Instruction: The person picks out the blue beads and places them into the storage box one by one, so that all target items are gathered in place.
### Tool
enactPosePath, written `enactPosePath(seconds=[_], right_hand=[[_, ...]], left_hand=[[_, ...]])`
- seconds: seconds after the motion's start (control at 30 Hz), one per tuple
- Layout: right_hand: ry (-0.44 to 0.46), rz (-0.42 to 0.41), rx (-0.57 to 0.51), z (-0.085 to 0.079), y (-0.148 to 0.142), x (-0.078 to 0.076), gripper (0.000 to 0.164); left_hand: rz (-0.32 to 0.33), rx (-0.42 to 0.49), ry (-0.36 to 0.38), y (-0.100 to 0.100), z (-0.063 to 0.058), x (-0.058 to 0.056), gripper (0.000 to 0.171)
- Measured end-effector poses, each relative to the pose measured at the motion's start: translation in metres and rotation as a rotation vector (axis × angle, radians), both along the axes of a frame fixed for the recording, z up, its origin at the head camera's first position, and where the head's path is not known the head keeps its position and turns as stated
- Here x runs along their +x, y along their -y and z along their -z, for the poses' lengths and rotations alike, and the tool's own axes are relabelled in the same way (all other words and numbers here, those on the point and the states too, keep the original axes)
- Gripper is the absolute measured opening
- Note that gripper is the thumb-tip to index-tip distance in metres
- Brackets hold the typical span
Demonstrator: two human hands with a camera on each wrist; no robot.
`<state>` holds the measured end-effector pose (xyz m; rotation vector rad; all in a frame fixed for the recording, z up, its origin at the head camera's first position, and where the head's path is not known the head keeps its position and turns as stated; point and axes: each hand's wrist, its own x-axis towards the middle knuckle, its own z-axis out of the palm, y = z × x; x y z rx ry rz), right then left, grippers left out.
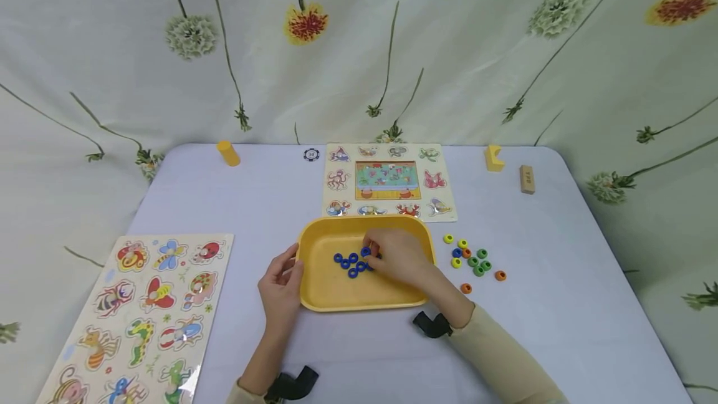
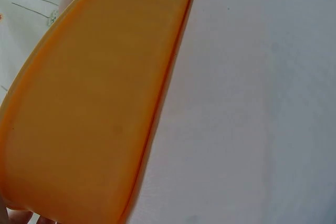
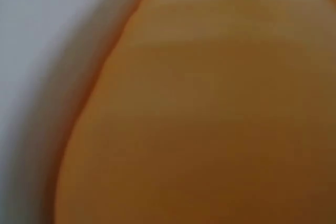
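A yellow tray (image 1: 336, 301) lies on the table with several blue ring beads (image 1: 353, 273) inside, near its middle. My left hand (image 1: 282, 288) grips the tray's left rim; in the left wrist view a few of its fingertips (image 2: 21, 216) show at the tray's lower edge. My right hand (image 1: 401, 257) reaches over the right side into the tray, fingers bent down among the blue beads. A bit of orange shows by the fingertips, and the hand hides whether a bead is pinched. Only the tray's blurred yellow surface (image 3: 210, 119) fills most of the right wrist view.
Right of the tray lie loose green beads (image 1: 482, 254), yellow, orange and blue ones. A sea-animal puzzle board (image 1: 387, 207) touches or nears the tray's back rim. An insect puzzle board (image 1: 146, 317) lies left. Farther back are a yellow cylinder (image 1: 228, 153), chip (image 1: 311, 154), notched block (image 1: 494, 158) and wooden block (image 1: 526, 179).
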<state>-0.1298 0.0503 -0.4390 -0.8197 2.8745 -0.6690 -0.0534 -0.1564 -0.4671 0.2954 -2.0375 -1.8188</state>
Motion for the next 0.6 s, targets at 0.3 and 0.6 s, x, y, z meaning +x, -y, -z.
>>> enactPosePath(seconds=[0.3,0.6], right_hand=[[0.089,-0.064,0.072,0.01,0.01,-0.007,0.014],[0.066,-0.027,-0.035,0.005,0.0,-0.001,0.024]], left_hand=[[0.003,-0.001,0.004,-0.001,-0.001,0.0,0.03],[0.007,-0.011,-0.005,0.0,0.0,0.0,0.031]])
